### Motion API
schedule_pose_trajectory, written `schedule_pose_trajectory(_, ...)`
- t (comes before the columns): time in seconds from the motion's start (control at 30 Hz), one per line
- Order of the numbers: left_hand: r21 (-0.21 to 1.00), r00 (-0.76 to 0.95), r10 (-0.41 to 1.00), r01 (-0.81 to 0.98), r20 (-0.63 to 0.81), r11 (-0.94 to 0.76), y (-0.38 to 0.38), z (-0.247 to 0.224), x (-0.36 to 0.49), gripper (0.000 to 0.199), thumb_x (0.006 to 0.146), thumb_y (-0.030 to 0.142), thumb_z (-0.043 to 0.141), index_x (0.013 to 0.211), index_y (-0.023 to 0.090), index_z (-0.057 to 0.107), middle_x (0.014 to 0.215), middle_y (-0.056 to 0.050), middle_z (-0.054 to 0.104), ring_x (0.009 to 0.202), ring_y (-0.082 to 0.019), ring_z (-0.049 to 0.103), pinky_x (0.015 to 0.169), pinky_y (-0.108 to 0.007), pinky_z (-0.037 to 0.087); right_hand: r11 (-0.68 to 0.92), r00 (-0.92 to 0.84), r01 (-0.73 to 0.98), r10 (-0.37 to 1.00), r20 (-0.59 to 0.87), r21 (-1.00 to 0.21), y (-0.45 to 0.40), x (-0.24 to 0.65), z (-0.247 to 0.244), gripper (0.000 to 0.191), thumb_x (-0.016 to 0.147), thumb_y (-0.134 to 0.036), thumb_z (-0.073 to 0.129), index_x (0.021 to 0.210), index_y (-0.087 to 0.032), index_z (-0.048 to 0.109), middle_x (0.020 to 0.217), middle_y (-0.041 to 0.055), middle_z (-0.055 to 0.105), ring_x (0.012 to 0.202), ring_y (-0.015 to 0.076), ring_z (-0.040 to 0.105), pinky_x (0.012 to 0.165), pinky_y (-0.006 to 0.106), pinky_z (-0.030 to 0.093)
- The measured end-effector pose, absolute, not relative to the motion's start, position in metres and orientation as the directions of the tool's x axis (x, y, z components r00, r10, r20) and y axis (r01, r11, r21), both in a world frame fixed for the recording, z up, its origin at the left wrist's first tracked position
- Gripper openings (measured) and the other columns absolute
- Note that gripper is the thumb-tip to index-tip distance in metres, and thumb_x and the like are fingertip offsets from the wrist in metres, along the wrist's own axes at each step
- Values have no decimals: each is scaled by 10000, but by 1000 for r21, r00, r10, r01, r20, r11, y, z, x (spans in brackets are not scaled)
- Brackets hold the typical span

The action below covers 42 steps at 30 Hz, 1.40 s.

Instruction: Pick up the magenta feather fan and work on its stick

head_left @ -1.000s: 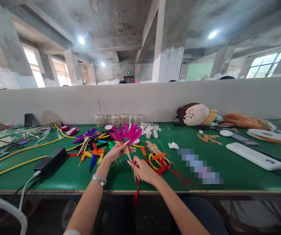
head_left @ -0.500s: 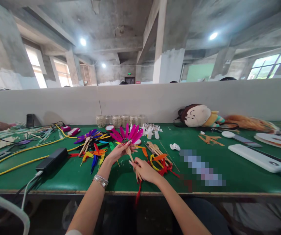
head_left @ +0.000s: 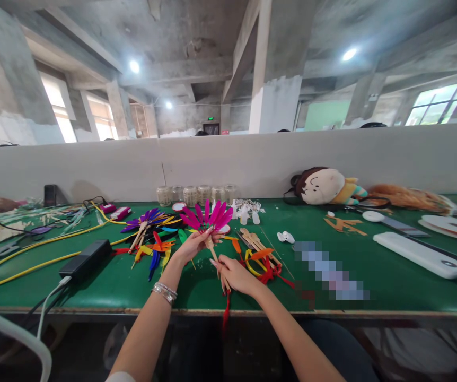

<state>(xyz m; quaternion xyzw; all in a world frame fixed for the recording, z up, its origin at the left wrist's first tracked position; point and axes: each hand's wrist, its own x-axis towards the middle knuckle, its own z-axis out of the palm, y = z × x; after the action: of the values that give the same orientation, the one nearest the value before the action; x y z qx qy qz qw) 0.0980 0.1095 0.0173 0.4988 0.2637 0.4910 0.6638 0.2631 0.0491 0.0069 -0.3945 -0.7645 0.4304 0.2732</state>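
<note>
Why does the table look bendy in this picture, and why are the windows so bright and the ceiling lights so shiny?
In the head view, the wide lens makes the green workbench look curved at its ends. Also in the head view, the left windows glare almost white, the ceiling lamp is a bright spot, and one patch is blurred into blocks.

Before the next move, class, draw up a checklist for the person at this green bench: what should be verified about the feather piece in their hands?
1. Left hand grips the wooden stick of the magenta feather spray: ok.
2. Right hand pinches the stick's lower part: ok.
3. Red tassel hangs below the right hand, clear of the bench top: ok.
4. Feathers firmly fixed to the stick: cannot tell, the left hand's fingers hide the join.
5. Red cord beside the right hand lies loose among orange and yellow feathers: not ok.
</note>
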Motion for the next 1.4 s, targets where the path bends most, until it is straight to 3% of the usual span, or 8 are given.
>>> schedule_pose_trajectory(0.17, 909, 413, 898, -414, 153, 36, 108, 18, 97, 323, 666, 379, 672, 852, 114, 673, 942, -119, 686, 832, -218, 644, 714, -278, 478, 307, -542, 344, 837, 79, -887, 49, 264, 7, 321, 826, -508, 372, 692, -216, 357, 529, -70, 433, 433, 88, 494, 430, 206, 380)
schedule_pose_trajectory(0.37, 896, 390, 912, -439, 123, 67, 109, 18, 100, 435, 735, 474, 566, 965, 111, 632, 977, -131, 673, 834, -213, 643, 751, -312, 486, 252, -553, 359, 833, 13, -899, 49, 264, 8, 307, 842, -500, 338, 711, -223, 352, 469, -74, 442, 397, 101, 496, 398, 207, 367)
schedule_pose_trajectory(0.57, 886, 298, 947, -462, 117, 36, 110, 16, 103, 306, 722, 313, 637, 964, 126, 632, 893, -98, 698, 735, -193, 661, 689, -295, 497, 323, -538, 374, 839, 80, -869, 51, 263, 6, 319, 841, -482, 357, 675, -210, 377, 507, -65, 445, 445, 87, 494, 456, 203, 380)
schedule_pose_trajectory(0.77, 886, 260, 962, -460, 77, 53, 107, 19, 100, 263, 735, 217, 622, 973, 108, 644, 819, -101, 706, 663, -168, 652, 683, -286, 493, 322, -555, 394, 830, 56, -861, 47, 263, 11, 334, 834, -488, 371, 661, -204, 396, 502, -61, 453, 446, 91, 496, 467, 210, 382)
schedule_pose_trajectory(1.03, 851, 234, 970, -520, 60, 73, 106, 22, 99, 141, 688, 138, 660, 822, 97, 680, 677, -56, 684, 573, -126, 620, 600, -237, 481, 285, -573, 370, 819, 24, -884, 47, 262, 11, 303, 838, -455, 378, 657, -212, 372, 451, -72, 446, 395, 93, 493, 422, 202, 372)
schedule_pose_trajectory(1.4, 834, 213, 977, -544, 32, 91, 106, 22, 100, 172, 757, 186, 599, 913, 127, 640, 811, -71, 704, 607, -141, 638, 599, -257, 501, 358, -554, 397, 828, 90, -845, 50, 263, 8, 336, 828, -481, 383, 636, -206, 382, 523, -51, 479, 485, 94, 493, 494, 215, 376)
